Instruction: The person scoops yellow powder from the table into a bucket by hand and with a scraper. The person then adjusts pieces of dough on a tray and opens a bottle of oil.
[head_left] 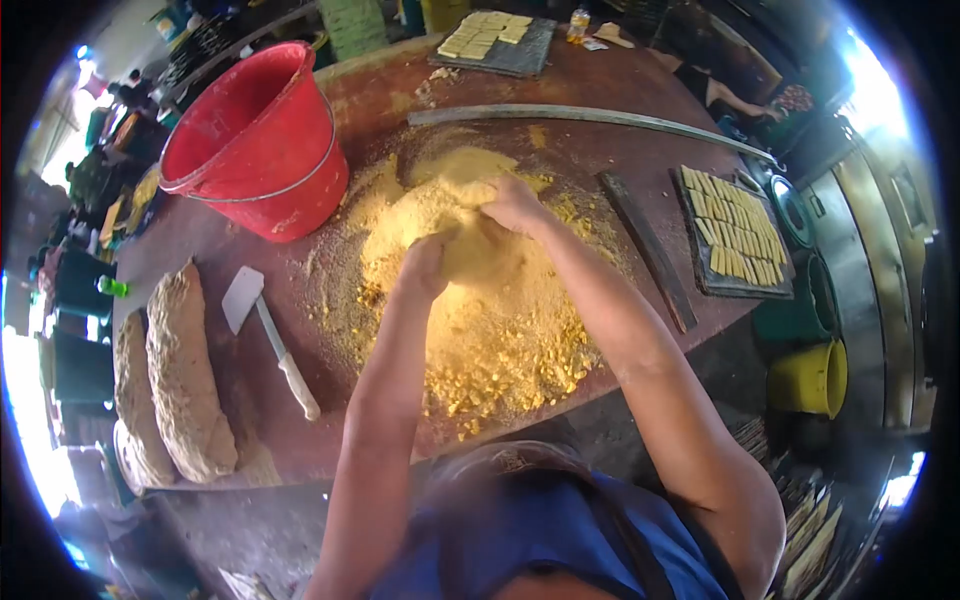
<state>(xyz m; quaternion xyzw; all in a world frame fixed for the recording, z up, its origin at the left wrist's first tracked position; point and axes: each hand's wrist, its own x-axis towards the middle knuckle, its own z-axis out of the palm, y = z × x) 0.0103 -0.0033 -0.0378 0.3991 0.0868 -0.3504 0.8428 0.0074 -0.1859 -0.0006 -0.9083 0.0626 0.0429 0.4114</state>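
A wide heap of yellow crumbs (500,330) covers the middle of the table, fine and powdery at the top, with coarser lumps at the near edge. Both of my hands are in its upper part, close together. My left hand (430,262) has its fingers curled into the crumbs, the tips partly hidden. Slightly farther off, my right hand (516,207) bends its fingers round some of the same crumbs. Between the hands the crumbs look smeared by motion. Left of the heap lies a dough scraper (265,315) with a wide white blade and a pale handle.
A red bucket (285,190) stands at the left back. Two long rolls of dough (185,380) lie at the left edge. A metal bar (590,117) and a dark wooden strip (650,250) rest beyond and right. Trays (785,291) (540,60) hold pale cut sticks.
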